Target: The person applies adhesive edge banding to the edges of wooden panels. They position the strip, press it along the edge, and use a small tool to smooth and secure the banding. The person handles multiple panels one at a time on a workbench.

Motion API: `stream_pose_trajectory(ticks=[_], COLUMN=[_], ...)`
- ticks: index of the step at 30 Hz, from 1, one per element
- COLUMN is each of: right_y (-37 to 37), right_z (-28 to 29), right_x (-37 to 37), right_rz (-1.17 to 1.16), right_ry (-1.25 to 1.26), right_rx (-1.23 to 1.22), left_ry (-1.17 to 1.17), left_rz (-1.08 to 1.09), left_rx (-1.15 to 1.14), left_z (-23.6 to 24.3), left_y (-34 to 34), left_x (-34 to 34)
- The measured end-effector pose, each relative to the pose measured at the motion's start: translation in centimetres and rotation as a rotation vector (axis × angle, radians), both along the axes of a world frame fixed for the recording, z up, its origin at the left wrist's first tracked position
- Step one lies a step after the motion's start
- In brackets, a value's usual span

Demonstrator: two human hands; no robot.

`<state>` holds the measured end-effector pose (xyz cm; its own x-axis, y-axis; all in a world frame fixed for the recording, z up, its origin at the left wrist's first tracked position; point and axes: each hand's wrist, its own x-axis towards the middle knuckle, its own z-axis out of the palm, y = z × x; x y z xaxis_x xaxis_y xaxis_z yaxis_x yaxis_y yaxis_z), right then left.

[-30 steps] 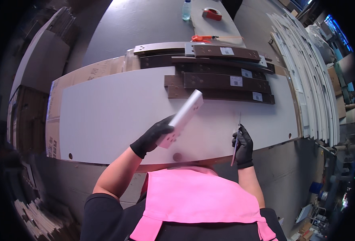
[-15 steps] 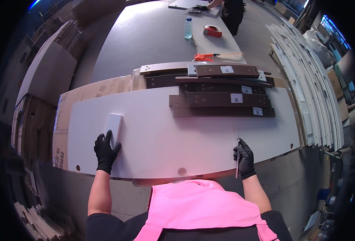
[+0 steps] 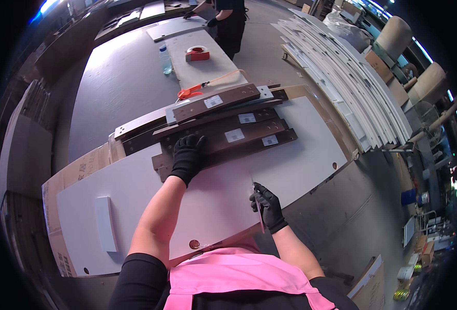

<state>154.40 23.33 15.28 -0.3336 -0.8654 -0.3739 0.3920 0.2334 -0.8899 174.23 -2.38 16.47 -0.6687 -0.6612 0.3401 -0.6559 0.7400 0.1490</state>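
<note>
My left hand (image 3: 188,159), in a black glove, lies over the left part of a stack of dark brown boards (image 3: 223,150), its fingers a little bent and spread on them; I see no board lifted. My right hand (image 3: 268,206), gloved too, is closed around a slim knife (image 3: 259,213). The thin blade points away from me, just above a large white panel (image 3: 208,194). Several of the brown boards bear white labels. A small white block-like piece (image 3: 105,223) lies on the panel to the left, apart from both hands.
Cardboard (image 3: 79,180) lies under the panel. Beyond the boards are an orange tool (image 3: 190,92), a red tape dispenser (image 3: 197,53) and a water bottle (image 3: 165,60). A co-worker (image 3: 229,26) stands at the far table. Long white panels (image 3: 337,77) are stacked at the right.
My left hand has left the small white piece and moved right onto the brown boards. The view has turned toward the right; the knife stays in my right hand.
</note>
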Motion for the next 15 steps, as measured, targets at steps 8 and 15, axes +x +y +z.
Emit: stream_pose_trajectory(ticks=[8, 15], right_y=[1.3, 0.0], right_z=[-1.4, -2.2], right_x=[-2.3, -4.0], right_rz=[0.011, 0.133], right_ry=[-0.207, -0.418], right_rx=[-0.108, -0.081], left_ry=[-0.008, -0.036], left_rz=[0.023, 0.208], left_rx=[0.143, 0.043], left_z=[0.6, -1.1], left_y=[2.0, 1.9], left_x=[7.9, 4.7])
